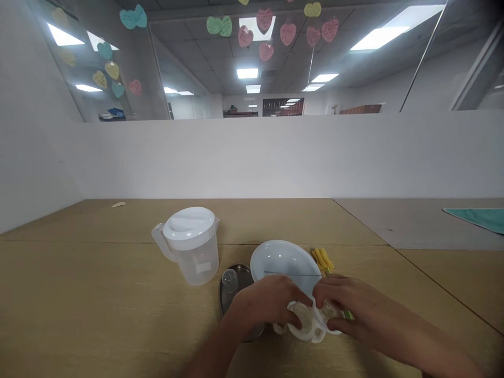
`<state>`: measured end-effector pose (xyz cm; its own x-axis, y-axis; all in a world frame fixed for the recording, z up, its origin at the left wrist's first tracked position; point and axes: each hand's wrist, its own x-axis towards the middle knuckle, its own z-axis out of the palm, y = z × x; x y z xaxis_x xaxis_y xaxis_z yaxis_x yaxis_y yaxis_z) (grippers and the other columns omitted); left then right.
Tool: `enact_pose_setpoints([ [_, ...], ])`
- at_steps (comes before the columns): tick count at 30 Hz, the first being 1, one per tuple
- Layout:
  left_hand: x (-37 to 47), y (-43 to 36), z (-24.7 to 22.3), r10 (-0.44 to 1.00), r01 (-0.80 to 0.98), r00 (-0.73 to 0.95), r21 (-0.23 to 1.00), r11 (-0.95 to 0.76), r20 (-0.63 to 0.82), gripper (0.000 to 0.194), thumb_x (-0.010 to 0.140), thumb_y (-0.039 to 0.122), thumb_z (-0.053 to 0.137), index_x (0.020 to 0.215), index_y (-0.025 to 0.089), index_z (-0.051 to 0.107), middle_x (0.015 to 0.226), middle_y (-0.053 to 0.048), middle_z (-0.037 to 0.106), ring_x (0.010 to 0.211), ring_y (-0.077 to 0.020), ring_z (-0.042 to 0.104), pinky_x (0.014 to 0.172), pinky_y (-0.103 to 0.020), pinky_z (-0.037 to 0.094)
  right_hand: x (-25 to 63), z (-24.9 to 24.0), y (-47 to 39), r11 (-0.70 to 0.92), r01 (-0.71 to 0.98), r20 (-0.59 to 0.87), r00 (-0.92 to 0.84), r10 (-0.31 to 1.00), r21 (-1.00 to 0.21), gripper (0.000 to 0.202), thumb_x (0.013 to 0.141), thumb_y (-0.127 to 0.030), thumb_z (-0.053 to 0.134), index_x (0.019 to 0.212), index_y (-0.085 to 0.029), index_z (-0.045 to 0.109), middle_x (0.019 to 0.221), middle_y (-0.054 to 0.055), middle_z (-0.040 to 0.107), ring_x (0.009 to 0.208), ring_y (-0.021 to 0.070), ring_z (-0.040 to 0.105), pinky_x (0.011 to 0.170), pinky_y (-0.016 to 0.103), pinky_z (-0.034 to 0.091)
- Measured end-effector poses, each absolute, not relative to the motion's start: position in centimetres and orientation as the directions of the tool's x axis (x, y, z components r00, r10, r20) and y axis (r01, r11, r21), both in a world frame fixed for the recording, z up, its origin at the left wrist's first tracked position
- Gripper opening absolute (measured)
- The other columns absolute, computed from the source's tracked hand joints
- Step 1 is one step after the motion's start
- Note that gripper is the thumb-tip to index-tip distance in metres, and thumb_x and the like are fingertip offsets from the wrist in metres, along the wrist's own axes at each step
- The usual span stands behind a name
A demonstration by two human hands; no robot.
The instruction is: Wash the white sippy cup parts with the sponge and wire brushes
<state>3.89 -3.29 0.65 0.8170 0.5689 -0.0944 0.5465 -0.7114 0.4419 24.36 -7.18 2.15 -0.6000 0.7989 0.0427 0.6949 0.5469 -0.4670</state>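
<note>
My left hand (271,302) is closed on the rim of a whitish cup (304,321), thumb at its opening. A small white handle-like part shows at the cup's lower edge. Pressed close on its right is a second pale, see-through cup (327,311), tilted, with the fingers and thumb of my right hand (346,304) pinching it. Whether the two cups touch, I cannot tell. Right behind both hands stands a white oval bowl (283,257). Left of it, partly covered by my left arm, is a dark metal tray (223,294) holding a small clear glass (229,280).
A translucent pitcher (199,260) with a white lid stands left of the tray. Yellow-handled items (323,259) lie right of the bowl. A teal cloth (478,216) is at the far right. The white partition (268,157) closes off the table's back edge.
</note>
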Motion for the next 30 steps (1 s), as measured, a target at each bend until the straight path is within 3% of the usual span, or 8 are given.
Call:
enact_pose_setpoints([
  [4, 3.9, -3.0, 0.4, 0.529, 0.495, 0.844, 0.515, -0.700, -0.092, 0.045, 0.073, 0.032, 0.063, 0.117, 0.026, 0.056, 0.093, -0.002, 0.068, 0.086, -0.0191, 0.062, 0.073, -0.026, 0.044, 24.9, 1.8, -7.2, 0.581, 0.660, 0.067, -0.631, 0.773, -0.477, 0.020, 0.076, -0.013, 0.047, 0.087, -0.025, 0.058, 0.093, 0.001, 0.061, 0.083, 0.0170, 0.057, 0.069, 0.027, 0.045],
  [8, 4.0, -2.8, 0.1, 0.512, 0.476, 0.853, 0.558, -0.680, -0.102, 0.043, 0.068, 0.034, 0.067, 0.109, 0.024, 0.059, 0.094, -0.001, 0.069, 0.083, -0.0186, 0.063, 0.071, -0.026, 0.044, 24.6, 1.1, -7.5, 0.587, 0.646, 0.099, -0.628, 0.772, -0.488, 0.024, 0.077, -0.011, 0.045, 0.088, -0.025, 0.061, 0.097, 0.003, 0.062, 0.085, 0.0170, 0.058, 0.072, 0.027, 0.046],
  [14, 4.1, -2.8, 0.5, 0.510, 0.492, 0.851, 0.532, -0.689, -0.127, 0.030, 0.065, 0.031, 0.069, 0.093, 0.019, 0.064, 0.082, 0.001, 0.068, 0.072, -0.0162, 0.063, 0.061, -0.023, 0.043, 22.3, 0.6, -7.8, 0.598, 0.675, 0.119, -0.615, 0.780, -0.431, 0.025, 0.071, -0.005, 0.045, 0.074, -0.021, 0.063, 0.084, 0.004, 0.066, 0.075, 0.0166, 0.060, 0.070, 0.026, 0.047],
  [20, 4.1, -2.9, 0.8, 0.522, 0.525, 0.839, 0.477, -0.705, -0.152, 0.025, 0.066, 0.029, 0.068, 0.089, 0.019, 0.065, 0.077, 0.002, 0.067, 0.068, -0.0150, 0.063, 0.056, -0.021, 0.041, 21.3, 0.4, -7.6, 0.598, 0.714, 0.090, -0.612, 0.785, -0.363, 0.028, 0.062, 0.001, 0.043, 0.065, -0.019, 0.063, 0.075, 0.004, 0.066, 0.067, 0.0160, 0.060, 0.060, 0.023, 0.045],
  [24, 4.3, -3.3, 0.3, 0.521, 0.513, 0.847, 0.409, -0.755, -0.101, 0.031, 0.068, 0.031, 0.068, 0.095, 0.018, 0.062, 0.090, -0.003, 0.066, 0.086, -0.0190, 0.062, 0.074, -0.025, 0.045, 20.6, 1.1, -7.8, 0.573, 0.753, 0.065, -0.586, 0.808, -0.325, 0.032, 0.060, 0.005, 0.038, 0.061, -0.018, 0.060, 0.073, 0.002, 0.065, 0.065, 0.0142, 0.059, 0.057, 0.022, 0.043],
  [27, 4.4, -3.6, 0.2, 0.505, 0.485, 0.862, 0.342, -0.805, -0.034, 0.035, 0.068, 0.028, 0.068, 0.099, 0.016, 0.059, 0.104, -0.007, 0.061, 0.103, -0.0206, 0.056, 0.095, -0.032, 0.037, 20.3, 1.1, -7.5, 0.598, 0.746, 0.065, -0.608, 0.791, -0.294, 0.031, 0.059, 0.006, 0.038, 0.057, -0.018, 0.059, 0.070, 0.001, 0.065, 0.059, 0.0139, 0.058, 0.053, 0.023, 0.042],
  [30, 4.4, -3.8, 0.2, 0.520, 0.509, 0.852, 0.328, -0.796, -0.062, 0.038, 0.068, 0.030, 0.068, 0.103, 0.017, 0.057, 0.102, -0.006, 0.059, 0.102, -0.0209, 0.055, 0.095, -0.033, 0.038, 20.5, 0.5, -7.1, 0.614, 0.740, 0.056, -0.625, 0.778, -0.273, 0.033, 0.056, 0.006, 0.039, 0.058, -0.019, 0.061, 0.071, 0.001, 0.066, 0.057, 0.0145, 0.058, 0.052, 0.023, 0.044],
])
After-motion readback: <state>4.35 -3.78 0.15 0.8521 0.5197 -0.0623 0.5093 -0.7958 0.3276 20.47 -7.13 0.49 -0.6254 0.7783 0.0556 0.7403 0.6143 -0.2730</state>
